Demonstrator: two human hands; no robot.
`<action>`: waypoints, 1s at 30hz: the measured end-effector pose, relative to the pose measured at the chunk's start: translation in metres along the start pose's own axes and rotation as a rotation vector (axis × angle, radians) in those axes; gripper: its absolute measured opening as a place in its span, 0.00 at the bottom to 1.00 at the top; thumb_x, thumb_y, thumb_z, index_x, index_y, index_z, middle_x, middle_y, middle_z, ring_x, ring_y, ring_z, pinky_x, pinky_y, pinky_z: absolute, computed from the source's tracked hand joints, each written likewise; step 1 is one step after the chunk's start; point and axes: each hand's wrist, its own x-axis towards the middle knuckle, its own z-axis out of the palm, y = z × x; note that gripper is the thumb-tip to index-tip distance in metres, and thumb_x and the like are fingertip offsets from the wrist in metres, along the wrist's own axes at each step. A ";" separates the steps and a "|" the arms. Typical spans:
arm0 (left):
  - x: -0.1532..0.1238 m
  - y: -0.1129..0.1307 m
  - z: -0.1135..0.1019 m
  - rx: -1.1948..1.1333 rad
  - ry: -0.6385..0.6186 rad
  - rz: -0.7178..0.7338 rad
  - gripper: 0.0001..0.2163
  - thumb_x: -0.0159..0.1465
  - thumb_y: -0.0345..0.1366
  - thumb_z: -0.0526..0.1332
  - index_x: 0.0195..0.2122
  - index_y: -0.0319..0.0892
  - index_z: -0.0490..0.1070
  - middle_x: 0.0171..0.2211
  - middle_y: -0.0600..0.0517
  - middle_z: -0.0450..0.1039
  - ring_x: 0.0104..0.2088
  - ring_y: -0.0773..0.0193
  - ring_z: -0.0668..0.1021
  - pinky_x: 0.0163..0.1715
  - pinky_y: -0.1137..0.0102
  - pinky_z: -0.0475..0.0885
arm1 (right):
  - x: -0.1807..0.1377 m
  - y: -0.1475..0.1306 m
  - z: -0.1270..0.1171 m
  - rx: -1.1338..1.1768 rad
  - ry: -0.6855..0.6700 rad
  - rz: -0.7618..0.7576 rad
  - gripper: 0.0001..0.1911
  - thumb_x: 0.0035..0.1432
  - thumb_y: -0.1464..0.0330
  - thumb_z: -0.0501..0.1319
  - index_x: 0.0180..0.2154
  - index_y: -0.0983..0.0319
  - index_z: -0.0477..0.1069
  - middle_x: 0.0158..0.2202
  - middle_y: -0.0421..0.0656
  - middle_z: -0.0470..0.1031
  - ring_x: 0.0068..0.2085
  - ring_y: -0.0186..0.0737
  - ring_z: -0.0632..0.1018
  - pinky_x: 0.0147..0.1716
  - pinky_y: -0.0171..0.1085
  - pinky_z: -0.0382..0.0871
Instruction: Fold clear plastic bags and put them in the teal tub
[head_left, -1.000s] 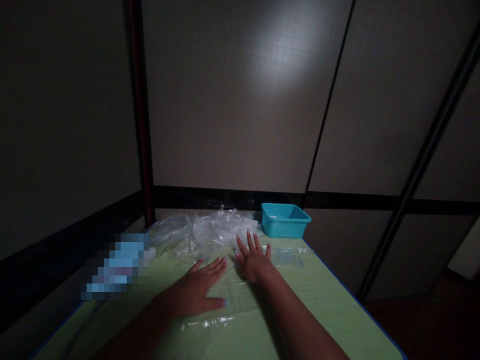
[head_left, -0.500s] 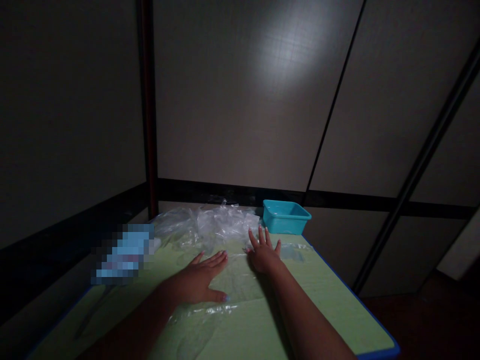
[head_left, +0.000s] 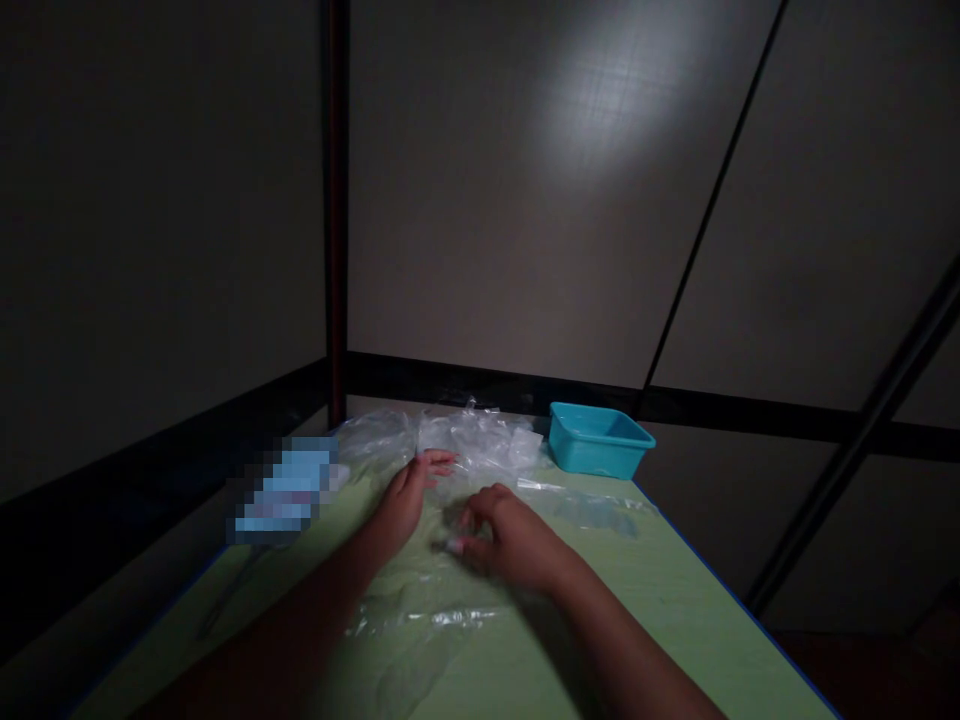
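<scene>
Lying flat on the smooth green bench (head_left: 697,620): clear, glossy plastic sheet (head_left: 442,618), below both hands; left hand (head_left: 405,498) had fingers extended, grip loose, near crumpled translucent heap (head_left: 480,435); right hand (head_left: 517,540) curled, blurred, couldn't tell whether grip held film

No readable text or numbers.

The blue-edged green table (head_left: 697,610) bears crumpled plastic (head_left: 476,438), a clear sheet (head_left: 442,597), a turquoise tub (head_left: 596,458) and a blurred blue object (head_left: 289,495).
</scene>
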 end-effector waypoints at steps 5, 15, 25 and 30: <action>0.002 -0.007 -0.001 -0.033 0.006 -0.072 0.30 0.65 0.53 0.34 0.40 0.38 0.69 0.42 0.44 0.73 0.38 0.57 0.75 0.39 0.63 0.69 | -0.005 -0.002 0.009 0.062 -0.247 -0.222 0.18 0.40 0.57 0.70 0.28 0.62 0.69 0.30 0.39 0.71 0.36 0.37 0.70 0.38 0.32 0.59; -0.001 -0.007 0.001 -0.050 -0.116 -0.102 0.32 0.63 0.57 0.35 0.35 0.39 0.70 0.38 0.45 0.74 0.34 0.59 0.75 0.37 0.65 0.68 | 0.002 0.012 0.019 0.042 -0.302 -0.253 0.11 0.43 0.68 0.70 0.24 0.63 0.68 0.25 0.34 0.69 0.30 0.31 0.70 0.36 0.29 0.59; -0.002 -0.005 0.000 -0.080 -0.146 -0.112 0.35 0.62 0.58 0.30 0.35 0.39 0.70 0.38 0.45 0.74 0.35 0.59 0.75 0.37 0.65 0.67 | -0.010 -0.003 -0.013 -0.070 -0.491 -0.162 0.15 0.39 0.70 0.71 0.31 0.61 0.70 0.34 0.39 0.71 0.41 0.39 0.69 0.42 0.33 0.58; -0.003 -0.003 0.001 -0.107 -0.157 -0.125 0.34 0.62 0.59 0.33 0.34 0.39 0.70 0.33 0.46 0.73 0.33 0.60 0.74 0.36 0.67 0.67 | -0.013 0.007 -0.021 -0.148 -0.589 -0.038 0.15 0.40 0.70 0.70 0.33 0.61 0.70 0.34 0.39 0.71 0.41 0.42 0.69 0.35 0.32 0.60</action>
